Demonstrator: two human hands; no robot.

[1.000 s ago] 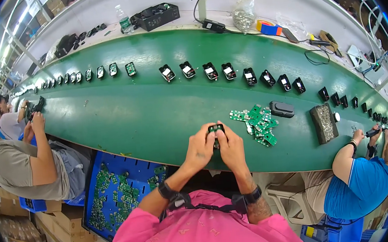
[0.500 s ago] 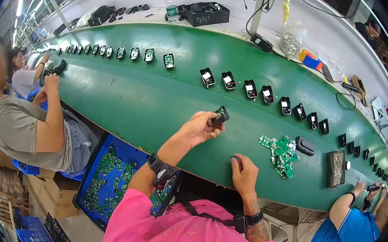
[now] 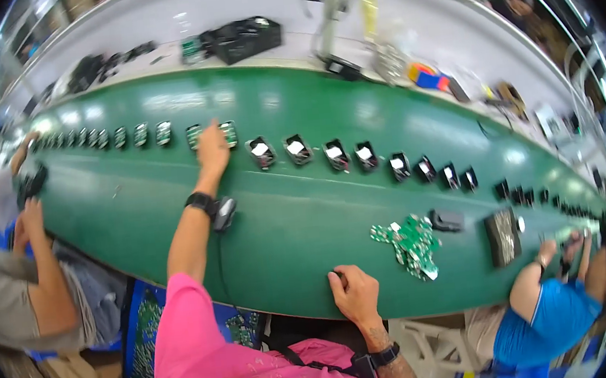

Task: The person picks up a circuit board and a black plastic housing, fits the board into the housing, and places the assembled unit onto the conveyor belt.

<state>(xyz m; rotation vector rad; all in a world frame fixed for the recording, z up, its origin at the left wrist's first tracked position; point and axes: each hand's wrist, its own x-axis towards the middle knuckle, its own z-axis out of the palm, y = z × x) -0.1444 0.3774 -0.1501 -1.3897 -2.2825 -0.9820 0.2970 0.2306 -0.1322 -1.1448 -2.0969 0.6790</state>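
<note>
Lower centre: right hand (image 3: 356, 294) near the front edge of the green table (image 3: 283, 213), with fingers curled in. Dark spot at the fingertips, too blurred to name; no telling whether grasping anything. Lower left, below the table edge: blue tray (image 3: 222, 314) with circuit boards (image 3: 243, 333) inside. Right of centre: heap of loose boards (image 3: 414, 245), just beside a dark oblong block (image 3: 447, 220).

Farther up, left of centre: left hand (image 3: 212, 153) at the row, between a left-side boarded case (image 3: 193, 136) and a right-side boarded case (image 3: 229, 134). Fingertips blurred; no telling whether released or gripping either case.

Leftward along the row: more boarded cases (image 3: 141, 135), small toward the far left. Boards seated there; judged done. Rightward: eight cases with white patches (image 3: 297, 150), without any green board showing; judged left to do. Far right: darker cases (image 3: 502, 190), too small to read inside. Judged partway overall.

Farthest, at top: bottle (image 3: 191, 49) beside a black box (image 3: 247, 40).
</note>
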